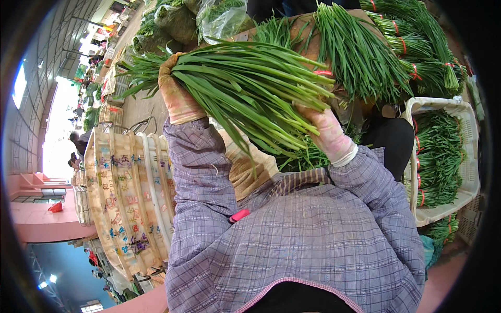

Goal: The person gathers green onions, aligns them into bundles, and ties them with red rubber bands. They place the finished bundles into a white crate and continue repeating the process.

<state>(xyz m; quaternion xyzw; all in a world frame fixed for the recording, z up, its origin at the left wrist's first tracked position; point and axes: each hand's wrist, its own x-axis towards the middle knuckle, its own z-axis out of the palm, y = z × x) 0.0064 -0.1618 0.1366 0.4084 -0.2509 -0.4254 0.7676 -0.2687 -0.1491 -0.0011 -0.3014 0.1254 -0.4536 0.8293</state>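
Note:
A large loose bunch of garlic chives is held up in front of me, leafy tips to the left and pale cut stems to the right. My left hand, in a stained glove, is closed around the leafy part. At the stem end, my right hand in a pinkish glove grips the lower stems; most of its fingers are hidden behind them. More loose chives lie below the bunch, over my lap. A red tie shows just beyond the stems.
Beyond my hands, a board carries a pile of chives. Red-tied bundles are stacked at far right. A white plastic crate of tied bundles stands right. Stacked crates bearing writing stand left. Filled sacks sit at the back.

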